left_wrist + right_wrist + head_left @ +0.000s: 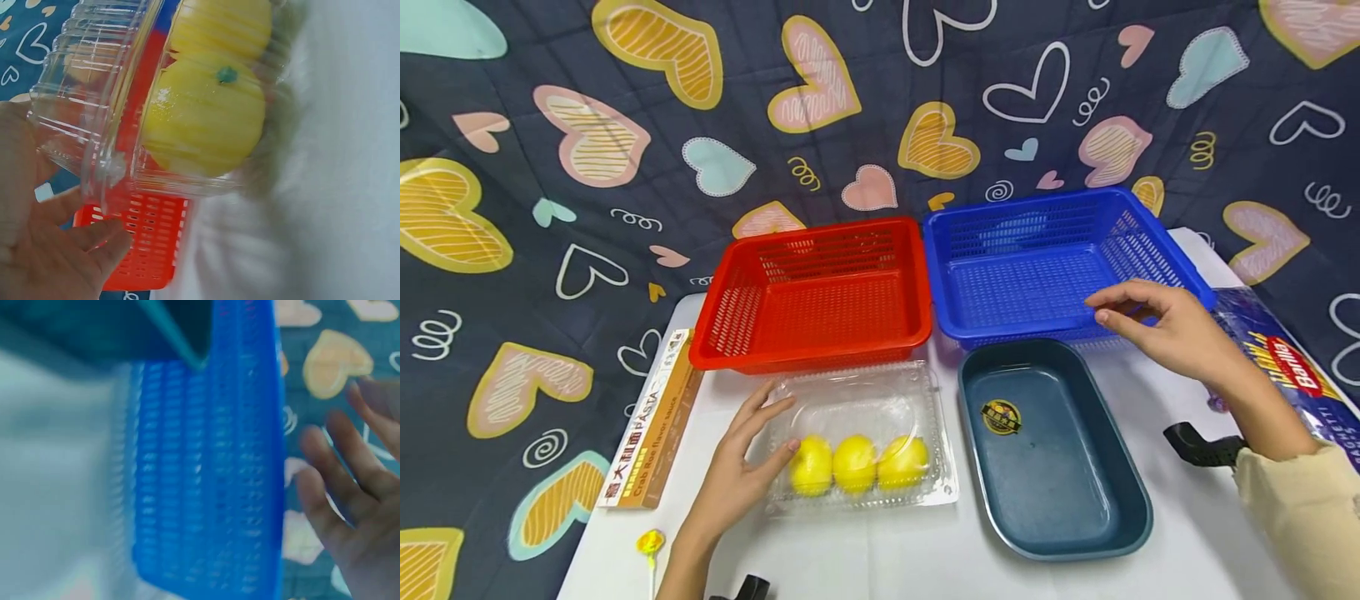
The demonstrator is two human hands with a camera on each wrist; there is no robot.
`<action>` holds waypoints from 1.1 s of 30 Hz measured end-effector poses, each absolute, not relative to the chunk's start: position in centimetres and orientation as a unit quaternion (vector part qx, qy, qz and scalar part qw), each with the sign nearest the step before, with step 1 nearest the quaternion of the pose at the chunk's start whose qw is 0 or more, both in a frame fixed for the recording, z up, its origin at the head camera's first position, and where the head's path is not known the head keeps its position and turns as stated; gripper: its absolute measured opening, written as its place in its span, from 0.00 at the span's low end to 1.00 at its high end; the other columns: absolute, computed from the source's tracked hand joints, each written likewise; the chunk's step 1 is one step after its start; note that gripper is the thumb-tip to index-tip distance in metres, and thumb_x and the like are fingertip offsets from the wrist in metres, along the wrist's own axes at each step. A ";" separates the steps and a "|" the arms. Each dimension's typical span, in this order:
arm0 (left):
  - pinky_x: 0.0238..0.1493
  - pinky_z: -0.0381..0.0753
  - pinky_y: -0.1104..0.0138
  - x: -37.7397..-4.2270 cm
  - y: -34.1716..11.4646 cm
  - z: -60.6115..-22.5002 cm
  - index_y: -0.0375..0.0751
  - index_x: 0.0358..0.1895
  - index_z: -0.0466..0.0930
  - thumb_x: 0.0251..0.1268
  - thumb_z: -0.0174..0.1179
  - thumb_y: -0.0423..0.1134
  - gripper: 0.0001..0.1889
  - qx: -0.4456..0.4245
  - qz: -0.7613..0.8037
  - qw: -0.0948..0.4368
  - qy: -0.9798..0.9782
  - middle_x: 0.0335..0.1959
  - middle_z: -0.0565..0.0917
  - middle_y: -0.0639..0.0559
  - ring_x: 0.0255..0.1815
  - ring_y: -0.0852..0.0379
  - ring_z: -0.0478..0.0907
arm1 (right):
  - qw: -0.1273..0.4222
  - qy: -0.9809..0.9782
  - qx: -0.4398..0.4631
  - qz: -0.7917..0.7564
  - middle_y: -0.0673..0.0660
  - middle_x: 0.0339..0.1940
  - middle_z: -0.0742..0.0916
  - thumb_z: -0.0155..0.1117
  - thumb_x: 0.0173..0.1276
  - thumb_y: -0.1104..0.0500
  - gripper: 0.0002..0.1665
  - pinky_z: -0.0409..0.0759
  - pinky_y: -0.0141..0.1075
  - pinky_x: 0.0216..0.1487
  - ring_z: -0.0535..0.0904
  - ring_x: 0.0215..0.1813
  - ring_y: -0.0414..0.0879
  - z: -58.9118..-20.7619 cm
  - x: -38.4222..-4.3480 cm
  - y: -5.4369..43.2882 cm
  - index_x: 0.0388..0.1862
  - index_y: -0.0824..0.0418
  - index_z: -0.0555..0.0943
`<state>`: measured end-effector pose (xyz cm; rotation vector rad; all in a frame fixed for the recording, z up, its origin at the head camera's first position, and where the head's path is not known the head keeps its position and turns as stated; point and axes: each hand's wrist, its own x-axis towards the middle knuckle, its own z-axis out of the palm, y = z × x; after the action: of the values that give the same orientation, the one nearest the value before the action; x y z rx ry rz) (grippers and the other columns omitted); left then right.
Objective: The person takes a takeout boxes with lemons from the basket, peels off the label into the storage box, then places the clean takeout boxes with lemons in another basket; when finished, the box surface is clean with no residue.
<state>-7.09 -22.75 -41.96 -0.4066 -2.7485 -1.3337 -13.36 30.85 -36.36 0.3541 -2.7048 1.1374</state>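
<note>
A clear plastic clamshell box (880, 408) with three yellow, lemon-like fruits (854, 463) inside stands in front of the red basket (820, 358). At the box's left side is my left hand (737, 467), thumb and fingers spread around that edge. The left wrist view shows its fingers (100, 240) by the lid's rim and the fruit (206, 112) through the plastic. Over the front right of the blue basket (1075, 329) hovers my right hand (1180, 333), fingers loosely bent and holding nothing. In the right wrist view that hand (356, 487) is apart from the basket wall (200, 487).
A dark teal tray (1045, 458) with a sticker sits right of the box. On the left lie a pasta box (651, 425) and a yellow lollipop (651, 543). A blue Barilla spaghetti pack (1292, 367) lies at the right. A heart-patterned cloth (865, 75) hangs behind.
</note>
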 end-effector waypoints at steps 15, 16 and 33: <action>0.71 0.68 0.37 -6.3 -22.5 -42.3 0.53 0.74 0.69 0.73 0.62 0.41 0.27 -0.082 -0.470 -0.018 -0.879 0.81 0.61 0.43 0.80 0.35 0.58 | 0.228 -0.908 -0.014 0.351 0.71 0.72 0.74 0.65 0.71 0.54 0.30 0.51 0.66 0.71 0.61 0.74 0.70 -39.0 -15.9 35.1 0.67 0.66 0.77; 0.71 0.68 0.36 -6.2 -22.5 -42.3 0.56 0.74 0.68 0.74 0.61 0.42 0.28 -0.075 -0.472 -0.027 -0.878 0.81 0.61 0.43 0.79 0.34 0.59 | 0.223 -0.912 -0.018 0.345 0.71 0.74 0.72 0.64 0.71 0.53 0.32 0.49 0.68 0.68 0.60 0.75 0.72 -39.1 -16.1 35.4 0.69 0.66 0.75; 0.36 0.76 0.67 -7.4 -23.4 -41.5 0.56 0.78 0.60 0.75 0.58 0.41 0.31 -0.090 -0.499 -0.140 -0.851 0.46 0.66 0.42 0.33 0.57 0.73 | 0.094 -0.963 -0.038 0.250 0.72 0.83 0.53 0.54 0.72 0.34 0.55 0.38 0.79 0.63 0.41 0.82 0.74 -40.3 -17.4 38.0 0.83 0.66 0.47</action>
<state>-7.36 -23.43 -41.48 -0.3100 -2.9400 -1.7230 -17.40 38.00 -40.29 -0.1127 -2.8565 0.7403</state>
